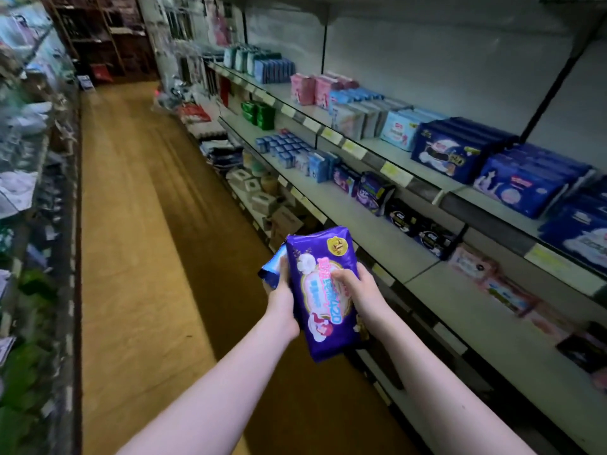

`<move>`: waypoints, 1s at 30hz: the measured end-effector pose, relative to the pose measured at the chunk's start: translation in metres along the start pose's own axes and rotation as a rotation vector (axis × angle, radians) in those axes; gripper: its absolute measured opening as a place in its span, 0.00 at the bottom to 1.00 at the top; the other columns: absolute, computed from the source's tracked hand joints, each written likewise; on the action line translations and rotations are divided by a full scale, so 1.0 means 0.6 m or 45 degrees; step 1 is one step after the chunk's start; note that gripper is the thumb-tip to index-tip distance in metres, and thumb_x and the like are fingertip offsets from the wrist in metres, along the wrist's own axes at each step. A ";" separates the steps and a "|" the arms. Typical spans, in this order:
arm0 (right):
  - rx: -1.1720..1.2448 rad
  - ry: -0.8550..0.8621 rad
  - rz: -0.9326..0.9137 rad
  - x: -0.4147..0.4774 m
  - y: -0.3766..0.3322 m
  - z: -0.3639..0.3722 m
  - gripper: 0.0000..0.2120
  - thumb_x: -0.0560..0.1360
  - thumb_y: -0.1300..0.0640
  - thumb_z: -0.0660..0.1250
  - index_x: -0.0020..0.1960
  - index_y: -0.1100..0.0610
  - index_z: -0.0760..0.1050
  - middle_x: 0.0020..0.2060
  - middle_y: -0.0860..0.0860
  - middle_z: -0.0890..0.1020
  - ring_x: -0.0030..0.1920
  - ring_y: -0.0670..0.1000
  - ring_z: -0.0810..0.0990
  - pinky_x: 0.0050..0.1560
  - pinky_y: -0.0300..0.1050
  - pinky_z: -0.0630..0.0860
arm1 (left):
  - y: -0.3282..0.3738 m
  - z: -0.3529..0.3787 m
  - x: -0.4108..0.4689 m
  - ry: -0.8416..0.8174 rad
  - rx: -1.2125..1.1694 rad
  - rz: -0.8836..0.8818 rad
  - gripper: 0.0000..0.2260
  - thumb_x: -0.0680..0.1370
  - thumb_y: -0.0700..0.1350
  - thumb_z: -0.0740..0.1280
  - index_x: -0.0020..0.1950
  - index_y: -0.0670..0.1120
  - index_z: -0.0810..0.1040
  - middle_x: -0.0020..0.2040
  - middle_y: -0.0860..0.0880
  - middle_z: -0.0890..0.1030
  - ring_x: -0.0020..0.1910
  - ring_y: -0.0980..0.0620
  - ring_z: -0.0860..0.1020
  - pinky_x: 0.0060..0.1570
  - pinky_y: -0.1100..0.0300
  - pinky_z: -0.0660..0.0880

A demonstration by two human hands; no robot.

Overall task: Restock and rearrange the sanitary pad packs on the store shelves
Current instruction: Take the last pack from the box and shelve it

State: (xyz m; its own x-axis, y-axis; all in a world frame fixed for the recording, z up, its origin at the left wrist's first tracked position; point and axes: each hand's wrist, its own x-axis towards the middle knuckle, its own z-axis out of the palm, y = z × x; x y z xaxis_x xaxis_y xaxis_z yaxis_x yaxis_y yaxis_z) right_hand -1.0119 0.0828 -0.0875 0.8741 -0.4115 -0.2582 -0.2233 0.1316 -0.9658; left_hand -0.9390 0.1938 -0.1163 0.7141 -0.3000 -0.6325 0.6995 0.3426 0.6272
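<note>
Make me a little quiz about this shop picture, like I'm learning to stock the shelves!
1. Fill the gap: the left hand holds a second pack, coloured ____, beside the purple pack.
2. True or false: the purple pack lies on the floor.
3. Whose fingers curl over the front of the purple pack? A) the right hand B) the left hand C) neither hand

Key:
1. blue: it is the blue pack
2. false: it is held up in the aisle
3. A
</note>
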 end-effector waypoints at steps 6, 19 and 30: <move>-0.151 0.083 -0.017 0.029 -0.009 0.106 0.23 0.73 0.51 0.71 0.62 0.55 0.65 0.53 0.52 0.79 0.50 0.50 0.82 0.45 0.42 0.78 | 0.065 -0.068 0.058 -0.138 -0.092 -0.130 0.36 0.67 0.71 0.66 0.65 0.47 0.74 0.52 0.39 0.83 0.46 0.37 0.83 0.39 0.45 0.79; -0.250 -0.237 0.020 0.217 -0.024 0.117 0.33 0.70 0.57 0.76 0.70 0.41 0.67 0.54 0.46 0.83 0.53 0.49 0.83 0.58 0.52 0.78 | 0.160 -0.052 0.261 -0.068 -0.242 -0.260 0.42 0.62 0.77 0.63 0.64 0.48 0.77 0.58 0.39 0.81 0.55 0.34 0.79 0.51 0.33 0.75; -0.108 0.070 0.034 0.507 -0.078 0.087 0.40 0.52 0.50 0.84 0.59 0.56 0.72 0.54 0.49 0.79 0.51 0.47 0.80 0.47 0.39 0.77 | 0.328 0.100 0.480 -0.063 -0.254 -0.127 0.38 0.71 0.74 0.56 0.68 0.47 0.74 0.66 0.42 0.76 0.64 0.37 0.74 0.60 0.39 0.71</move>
State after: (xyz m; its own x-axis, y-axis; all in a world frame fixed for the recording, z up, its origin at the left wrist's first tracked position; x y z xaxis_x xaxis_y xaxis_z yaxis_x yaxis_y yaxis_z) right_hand -0.7133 -0.0012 -0.1198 0.8429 -0.4579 -0.2825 -0.2841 0.0670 -0.9564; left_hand -0.5939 0.1215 -0.1475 0.6457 -0.3830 -0.6606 0.7507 0.4766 0.4575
